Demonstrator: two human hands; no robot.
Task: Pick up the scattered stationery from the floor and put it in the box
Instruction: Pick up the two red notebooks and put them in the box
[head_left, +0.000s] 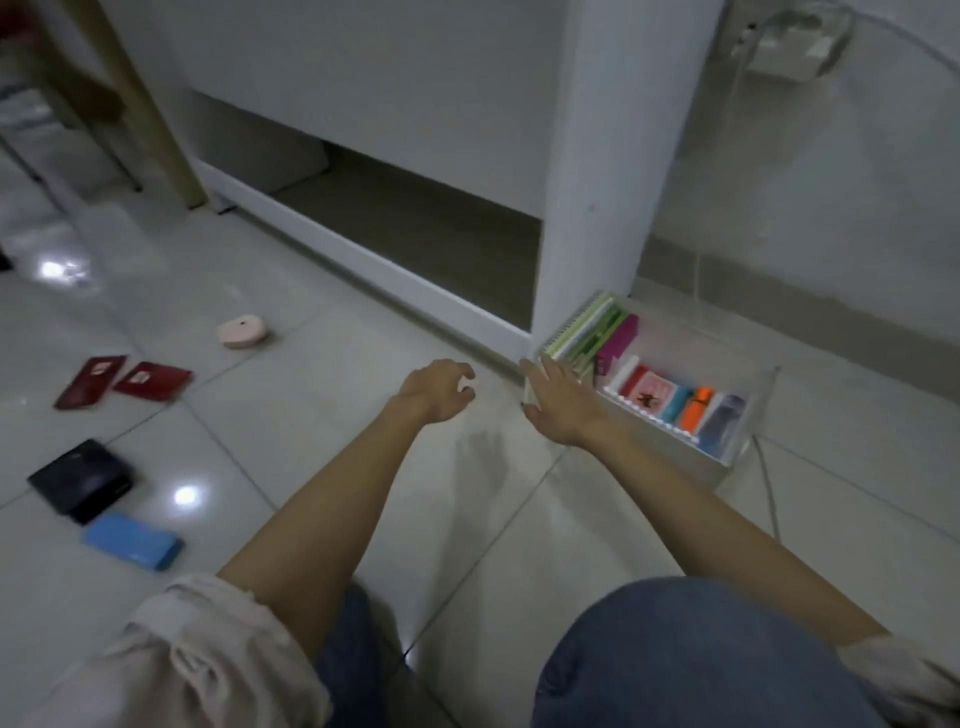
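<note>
In the head view, the clear box (748, 415) is seen on the tiled floor (311, 415), against the foot of a white cabinet (597, 156), already holding notebooks on edge and a row of small coloured items. The right hand (558, 402) is laid flat against the box's near-left corner with fingers straight; nothing is held. The left hand (436, 389) hovers just beside it, fingers loosely curled and empty.

Well apart to the left, stationery remains scattered on the floor: a pink round case (241, 331), two red booklets (122, 384) lying side by side, a black case (80, 480) and, just beside it, a blue case (134, 540). The booklets are judged thin, light and bendable, lying flush on glossy tile, so an edge would best be lifted with a fingertip before pinching. The black and blue cases look stiff and light, best taken across the short sides. The round case may slide; a grip from above around its rim is suggested
</note>
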